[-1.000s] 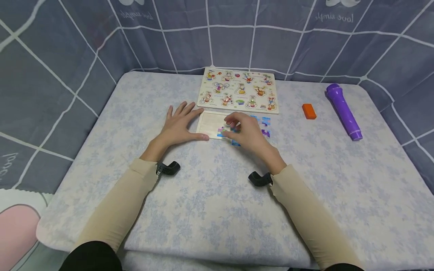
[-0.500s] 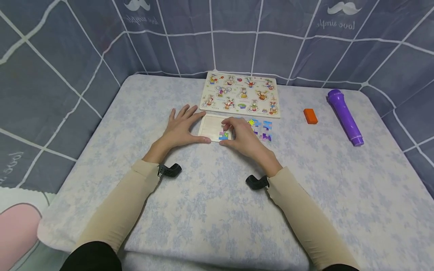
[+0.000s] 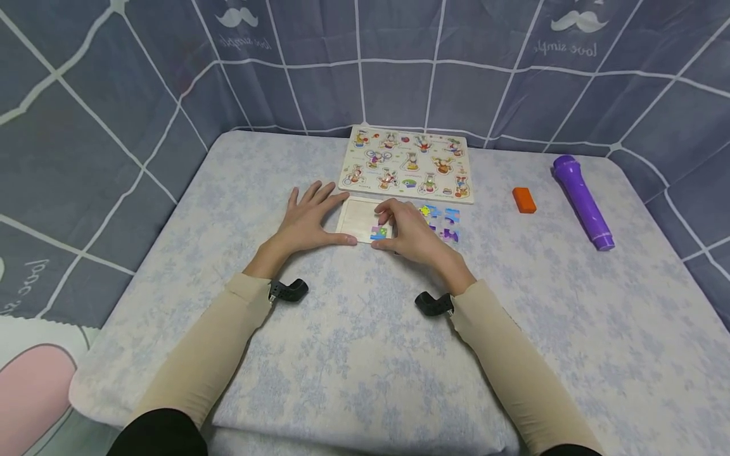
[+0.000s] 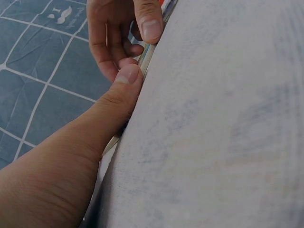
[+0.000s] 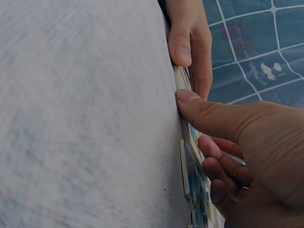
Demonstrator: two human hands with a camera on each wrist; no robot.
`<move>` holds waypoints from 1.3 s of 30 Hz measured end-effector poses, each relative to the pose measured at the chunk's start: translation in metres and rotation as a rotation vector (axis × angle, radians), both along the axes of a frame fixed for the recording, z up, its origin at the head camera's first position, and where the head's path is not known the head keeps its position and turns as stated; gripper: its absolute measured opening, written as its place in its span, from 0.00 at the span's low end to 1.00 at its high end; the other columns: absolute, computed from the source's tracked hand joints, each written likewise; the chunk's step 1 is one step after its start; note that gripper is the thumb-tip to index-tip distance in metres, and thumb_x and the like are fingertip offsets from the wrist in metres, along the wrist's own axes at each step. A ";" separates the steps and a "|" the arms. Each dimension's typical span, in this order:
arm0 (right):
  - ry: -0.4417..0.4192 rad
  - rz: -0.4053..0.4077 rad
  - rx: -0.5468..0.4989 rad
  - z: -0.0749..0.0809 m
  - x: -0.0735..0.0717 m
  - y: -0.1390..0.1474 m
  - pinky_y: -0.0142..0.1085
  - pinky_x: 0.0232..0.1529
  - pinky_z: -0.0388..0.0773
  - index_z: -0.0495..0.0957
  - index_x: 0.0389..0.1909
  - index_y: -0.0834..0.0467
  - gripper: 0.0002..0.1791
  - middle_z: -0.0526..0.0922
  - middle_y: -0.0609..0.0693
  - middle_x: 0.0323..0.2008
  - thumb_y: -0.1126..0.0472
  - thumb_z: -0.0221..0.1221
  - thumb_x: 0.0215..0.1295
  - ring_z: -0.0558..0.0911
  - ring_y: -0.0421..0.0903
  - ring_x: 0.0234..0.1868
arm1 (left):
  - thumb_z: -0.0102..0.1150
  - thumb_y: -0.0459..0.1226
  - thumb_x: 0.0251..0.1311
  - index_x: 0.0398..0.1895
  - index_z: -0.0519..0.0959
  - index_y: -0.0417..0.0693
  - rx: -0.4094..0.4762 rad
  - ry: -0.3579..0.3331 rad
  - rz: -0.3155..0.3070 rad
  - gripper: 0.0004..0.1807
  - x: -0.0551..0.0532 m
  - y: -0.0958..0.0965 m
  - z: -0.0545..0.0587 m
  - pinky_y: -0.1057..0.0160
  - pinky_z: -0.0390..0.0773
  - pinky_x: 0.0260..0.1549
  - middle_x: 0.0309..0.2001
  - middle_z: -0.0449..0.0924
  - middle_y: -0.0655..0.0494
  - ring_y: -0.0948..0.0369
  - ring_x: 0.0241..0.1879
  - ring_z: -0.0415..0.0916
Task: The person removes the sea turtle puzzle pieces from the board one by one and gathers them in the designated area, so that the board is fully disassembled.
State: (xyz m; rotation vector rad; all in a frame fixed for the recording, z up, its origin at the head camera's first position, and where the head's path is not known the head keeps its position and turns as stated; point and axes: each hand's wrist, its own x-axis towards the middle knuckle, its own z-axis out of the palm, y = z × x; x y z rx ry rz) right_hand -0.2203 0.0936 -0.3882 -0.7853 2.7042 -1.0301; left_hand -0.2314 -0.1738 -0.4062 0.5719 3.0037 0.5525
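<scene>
A small pale wooden puzzle tray (image 3: pixel 355 218) lies on the cloth-covered table. Colourful jigsaw pieces (image 3: pixel 379 232) sit in its near right corner. My left hand (image 3: pixel 310 223) is spread at the tray's left side, thumb on the near edge and index finger by the far left corner. My right hand (image 3: pixel 413 234) arches over the right end. Its thumb (image 5: pixel 190 97) touches the near edge, and its other fingers bend loosely above the tray, with nothing visible gripped. Several loose jigsaw pieces (image 3: pixel 450 235) lie to its right, partly hidden by the hand.
Behind the tray lies a larger wooden picture board (image 3: pixel 407 163) with animal figures. Farther right are an orange block (image 3: pixel 524 200) and a purple microphone-shaped tube (image 3: pixel 583 201). Grey-blue curtain (image 3: pixel 399 88) surrounds the table's back and sides.
My right hand has moved slightly left and nearer, its thumb coming to the tray's near edge. The pieces in the tray now sit closer to that edge. My left hand keeps its place.
</scene>
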 end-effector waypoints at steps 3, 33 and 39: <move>0.016 -0.002 -0.020 0.000 0.000 0.001 0.46 0.59 0.70 0.73 0.65 0.60 0.34 0.81 0.51 0.50 0.57 0.77 0.61 0.75 0.51 0.52 | 0.71 0.72 0.49 0.85 0.59 0.64 0.000 0.004 -0.001 0.60 -0.002 0.001 -0.001 0.31 0.27 0.79 0.87 0.45 0.50 0.45 0.86 0.34; 0.066 -0.259 -0.263 0.013 0.028 0.063 0.32 0.46 0.84 0.86 0.51 0.59 0.10 0.89 0.55 0.42 0.63 0.67 0.72 0.87 0.48 0.43 | 0.73 0.70 0.49 0.85 0.59 0.63 -0.008 0.009 0.000 0.61 -0.003 0.001 0.001 0.31 0.27 0.79 0.87 0.46 0.50 0.45 0.86 0.35; 0.017 -0.333 -0.239 0.009 0.044 0.098 0.21 0.41 0.79 0.85 0.53 0.61 0.12 0.88 0.56 0.42 0.61 0.67 0.73 0.85 0.45 0.40 | 0.73 0.70 0.49 0.84 0.59 0.63 -0.001 0.004 -0.003 0.61 -0.004 0.001 -0.001 0.31 0.27 0.79 0.87 0.46 0.50 0.45 0.86 0.34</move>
